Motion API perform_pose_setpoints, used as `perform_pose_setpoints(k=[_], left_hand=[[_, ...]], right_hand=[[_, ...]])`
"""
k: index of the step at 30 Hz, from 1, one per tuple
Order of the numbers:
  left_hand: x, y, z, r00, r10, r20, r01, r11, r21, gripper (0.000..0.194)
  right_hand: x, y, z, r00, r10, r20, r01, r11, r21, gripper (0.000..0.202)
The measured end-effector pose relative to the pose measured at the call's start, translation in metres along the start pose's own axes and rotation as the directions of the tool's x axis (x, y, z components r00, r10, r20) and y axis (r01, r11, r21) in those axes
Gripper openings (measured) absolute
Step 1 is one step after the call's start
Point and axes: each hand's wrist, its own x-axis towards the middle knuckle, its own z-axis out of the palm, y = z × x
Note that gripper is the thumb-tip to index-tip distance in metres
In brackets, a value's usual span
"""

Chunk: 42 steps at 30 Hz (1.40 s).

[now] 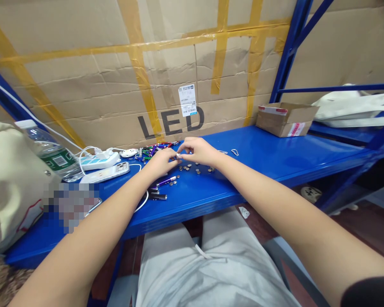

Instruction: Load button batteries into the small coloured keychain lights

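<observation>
Over the blue shelf [208,192], my left hand [161,163] and my right hand [198,151] meet at the fingertips, both with closed fingers. Between them is a small silvery piece [178,156], too small to name. Button cells [198,171] lie scattered under and beside my right hand. A purple tube [166,181] and black tubes [158,197] rest nearer the front edge, below my left hand. Behind my left hand is a pile of coloured tubes [152,150]. Metal clips [234,152] lie to the right of my right hand.
On the left are a power strip [100,161], a phone [105,172], a water bottle [56,151] and a cream bag [16,183]. A small open carton [286,120] stands at the back right. Large taped cardboard [166,76] rises behind the shelf.
</observation>
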Motion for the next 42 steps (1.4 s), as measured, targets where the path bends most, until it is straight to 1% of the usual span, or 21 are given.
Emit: perform_pose_setpoints(k=[3,5,7,10,13,15,18,19,20,21,23,24,25,27,30,37,40,42], left_hand=[[0.000,-0.001,-0.001,1.000,-0.010,0.010,0.010,1.000,-0.001,0.022],[-0.001,-0.003,-0.001,0.999,-0.034,0.019,0.034,0.999,0.018,0.022],[-0.001,-0.006,-0.001,0.998,-0.060,0.033,0.059,0.997,0.044,0.023],[-0.001,-0.010,-0.001,0.996,-0.082,0.041,0.079,0.995,0.057,0.022],[-0.001,-0.011,0.000,0.996,-0.084,0.035,0.082,0.995,0.053,0.022],[-0.001,-0.011,0.001,0.996,-0.079,0.031,0.077,0.995,0.056,0.023],[-0.001,-0.012,0.001,0.997,-0.076,0.030,0.074,0.996,0.059,0.024],[-0.001,-0.012,0.001,0.997,-0.075,0.030,0.073,0.996,0.060,0.024],[-0.001,-0.012,0.001,0.997,-0.073,0.030,0.071,0.996,0.062,0.024],[-0.001,-0.012,0.001,0.997,-0.071,0.030,0.069,0.996,0.065,0.024],[-0.001,-0.011,0.001,0.997,-0.064,0.036,0.061,0.995,0.077,0.023],[-0.002,-0.010,0.000,0.997,-0.060,0.040,0.057,0.995,0.083,0.023],[-0.002,-0.009,0.000,0.998,-0.056,0.042,0.052,0.995,0.087,0.023],[-0.002,-0.006,0.000,0.998,-0.041,0.042,0.037,0.996,0.081,0.023],[-0.001,-0.002,0.000,0.999,-0.013,0.047,0.010,0.998,0.058,0.022],[0.000,0.000,0.000,0.998,-0.008,0.062,0.005,0.998,0.060,0.022],[-0.001,-0.002,-0.001,0.998,-0.017,0.061,0.013,0.998,0.054,0.021],[-0.001,-0.004,-0.001,0.998,-0.029,0.058,0.025,0.998,0.063,0.021]], right_hand=[[0.000,0.001,-0.002,1.000,0.023,0.007,-0.023,1.000,-0.016,0.021],[-0.001,0.003,-0.004,0.997,0.075,0.020,-0.074,0.996,-0.048,0.025],[-0.003,0.005,-0.007,0.986,0.147,0.078,-0.139,0.985,-0.100,0.026],[-0.007,0.007,-0.012,0.938,0.243,0.246,-0.207,0.965,-0.164,0.024],[-0.009,0.006,-0.016,0.879,0.286,0.380,-0.230,0.955,-0.188,0.022],[-0.009,0.006,-0.017,0.862,0.286,0.419,-0.221,0.955,-0.197,0.022],[-0.009,0.007,-0.015,0.851,0.283,0.442,-0.221,0.957,-0.187,0.020],[-0.009,0.008,-0.014,0.854,0.284,0.437,-0.226,0.957,-0.179,0.018],[-0.009,0.008,-0.013,0.866,0.279,0.415,-0.229,0.959,-0.168,0.017],[-0.008,0.008,-0.012,0.890,0.265,0.372,-0.223,0.963,-0.152,0.017],[-0.006,0.009,-0.009,0.952,0.198,0.235,-0.178,0.979,-0.101,0.016],[-0.005,0.009,-0.007,0.976,0.150,0.160,-0.141,0.988,-0.070,0.015],[-0.004,0.009,-0.005,0.990,0.101,0.098,-0.098,0.994,-0.040,0.015],[-0.001,0.009,-0.002,1.000,0.019,0.021,-0.019,1.000,0.002,0.014],[0.001,0.009,0.002,0.999,-0.039,-0.008,0.039,0.999,0.027,0.012],[0.001,0.008,0.004,0.999,-0.040,0.016,0.040,0.999,0.018,0.012],[0.001,0.007,-0.001,1.000,-0.012,0.002,0.012,1.000,-0.006,0.013],[0.000,0.008,-0.006,0.998,0.058,-0.004,-0.058,0.997,-0.058,0.013]])
